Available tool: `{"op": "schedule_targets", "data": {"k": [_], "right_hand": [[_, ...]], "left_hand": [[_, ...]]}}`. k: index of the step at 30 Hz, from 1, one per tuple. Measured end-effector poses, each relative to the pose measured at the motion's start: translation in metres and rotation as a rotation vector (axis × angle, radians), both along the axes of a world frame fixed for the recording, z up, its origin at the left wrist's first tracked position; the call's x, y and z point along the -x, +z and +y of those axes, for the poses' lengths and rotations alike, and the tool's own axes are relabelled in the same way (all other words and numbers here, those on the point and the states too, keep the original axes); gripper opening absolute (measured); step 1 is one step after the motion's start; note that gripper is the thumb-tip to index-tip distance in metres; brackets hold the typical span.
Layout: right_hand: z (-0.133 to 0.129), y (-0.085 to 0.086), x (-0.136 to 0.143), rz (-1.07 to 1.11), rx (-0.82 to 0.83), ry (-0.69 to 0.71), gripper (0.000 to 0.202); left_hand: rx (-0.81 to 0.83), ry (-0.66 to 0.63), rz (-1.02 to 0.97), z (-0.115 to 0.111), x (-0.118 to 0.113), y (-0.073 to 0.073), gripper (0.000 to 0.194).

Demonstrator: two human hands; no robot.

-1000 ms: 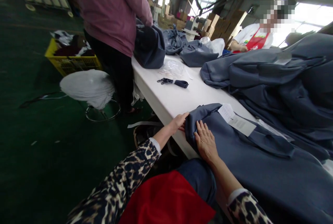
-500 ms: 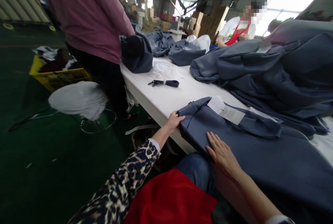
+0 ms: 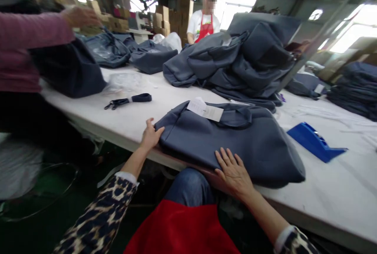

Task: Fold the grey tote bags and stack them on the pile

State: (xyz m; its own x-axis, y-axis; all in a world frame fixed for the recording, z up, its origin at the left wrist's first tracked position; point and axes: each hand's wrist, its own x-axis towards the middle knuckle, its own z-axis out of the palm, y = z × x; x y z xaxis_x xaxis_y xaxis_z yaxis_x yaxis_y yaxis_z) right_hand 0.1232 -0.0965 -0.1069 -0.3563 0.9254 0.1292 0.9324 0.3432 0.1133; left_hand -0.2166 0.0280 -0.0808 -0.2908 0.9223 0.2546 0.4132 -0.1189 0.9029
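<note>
A dark blue bag [image 3: 200, 138] lies on its side at the table's near edge, its handle and paper tags [image 3: 205, 109] facing up. At the bag's left end, my left hand [image 3: 150, 136] grips the corner, thumb on the near face and fingers around the end. My right hand [image 3: 234, 170] rests flat on the lower front of the bag, fingers spread, holding nothing. Beyond my left hand lies a folded dark strap [image 3: 141, 98] with metal clips, bound by a pale band.
A heap of dark blue bags [image 3: 235, 57] stands behind mine on the white table [image 3: 294, 207]. To the right is a blue tape dispenser [image 3: 316, 142]. Clear plastic [image 3: 125, 81] lies near a co-worker's purple sleeve [image 3: 35, 32] at left. Another person [image 3: 204, 20] stands across the table.
The view has swung right, bringing the tape dispenser and the bag's right end into sight. Both my hands keep their places on the bag. The co-worker's hand at left has risen off a bag.
</note>
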Motion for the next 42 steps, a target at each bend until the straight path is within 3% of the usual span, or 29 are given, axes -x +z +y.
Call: {"op": "schedule_targets", "data": {"k": [2, 3, 6, 9, 12, 14, 16, 18, 20, 21, 23, 25, 28, 30, 33, 37, 40, 42], "right_hand": [[0.0, 0.001, -0.001, 0.028, 0.016, -0.003, 0.059], [0.0, 0.002, -0.002, 0.044, 0.021, -0.004, 0.06], [-0.002, 0.002, -0.005, 0.093, 0.027, -0.011, 0.061], [-0.004, 0.0, -0.002, 0.129, 0.013, -0.014, 0.063], [-0.008, 0.009, -0.001, 0.143, 0.015, 0.02, 0.062], [-0.015, 0.031, -0.007, 0.164, -0.017, 0.079, 0.055], [-0.025, 0.063, -0.022, 0.209, -0.154, 0.089, 0.047], [-0.035, 0.096, -0.049, 0.241, -0.356, -0.011, 0.046], [-0.042, 0.114, -0.081, 0.202, -0.424, -0.141, 0.046], [-0.043, 0.114, -0.098, 0.174, -0.387, -0.191, 0.046], [-0.045, 0.097, -0.125, 0.131, -0.251, -0.25, 0.043], [-0.046, 0.066, -0.143, 0.12, -0.168, -0.278, 0.041], [-0.048, 0.022, -0.151, 0.149, -0.185, -0.298, 0.044], [-0.049, 0.007, -0.15, 0.183, -0.21, -0.308, 0.046], [-0.046, 0.0, -0.147, 0.227, -0.228, -0.324, 0.046], [-0.04, -0.003, -0.147, 0.257, -0.239, -0.336, 0.045], [-0.038, -0.007, -0.146, 0.274, -0.247, -0.333, 0.044], [-0.037, -0.009, -0.144, 0.293, -0.248, -0.328, 0.043]], "left_hand": [[-0.152, 0.031, 0.242, -0.006, -0.019, 0.024, 0.066], [-0.243, -0.021, 0.368, -0.008, -0.035, 0.035, 0.062], [-0.383, -0.421, 0.633, -0.013, -0.096, 0.048, 0.052], [-0.247, -0.775, 0.878, -0.01, -0.149, 0.023, 0.052], [-0.145, -0.826, 1.038, -0.002, -0.166, -0.015, 0.054], [-0.161, -0.819, 1.085, 0.003, -0.164, -0.03, 0.054], [-0.17, -0.825, 1.115, 0.004, -0.159, -0.034, 0.055], [-0.159, -0.83, 1.142, 0.004, -0.157, -0.032, 0.056], [-0.155, -0.828, 1.164, 0.003, -0.157, -0.029, 0.056], [-0.158, -0.827, 1.173, 0.003, -0.158, -0.028, 0.056], [-0.161, -0.822, 1.191, 0.004, -0.159, -0.028, 0.056], [-0.153, -0.813, 1.214, 0.005, -0.16, -0.03, 0.058], [-0.152, -0.813, 1.252, 0.009, -0.158, -0.038, 0.058], [-0.152, -0.821, 1.268, 0.013, -0.155, -0.041, 0.057], [-0.108, -0.841, 1.287, 0.018, -0.154, -0.035, 0.055], [0.022, -0.875, 1.355, 0.009, -0.178, -0.003, 0.055], [-0.125, -0.932, 1.295, -0.02, -0.219, 0.011, 0.048], [-0.269, -1.046, 1.173, -0.044, -0.248, 0.007, 0.05]]}}
